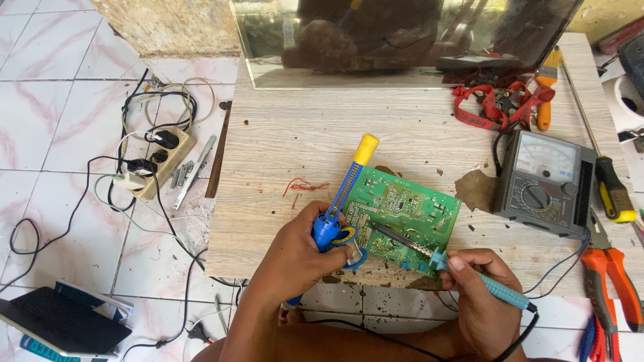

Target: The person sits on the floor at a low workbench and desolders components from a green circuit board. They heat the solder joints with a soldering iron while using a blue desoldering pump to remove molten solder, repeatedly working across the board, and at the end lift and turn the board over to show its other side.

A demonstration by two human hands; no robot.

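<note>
- The green circuit board (402, 218) lies near the table's (282, 147) front edge; bare wood stretches behind it.
- Left hand (302, 258) grips a blue desoldering pump (342, 198); right hand (479, 295) pinches a soldering iron (429, 251) — tip on the board.
- A multimeter (543, 184) and orange pliers (607, 281) crowd the right side.
- The pump's nozzle is hidden — behind the left hand's fingers.

I see a green circuit board (402, 218) at centre, a blue desoldering pump (343, 194) with yellow plunger cap, a teal-handled soldering iron (469, 275) — and orange-handled pliers (614, 285) lower right, on pale wood-grain table (288, 134).
</note>
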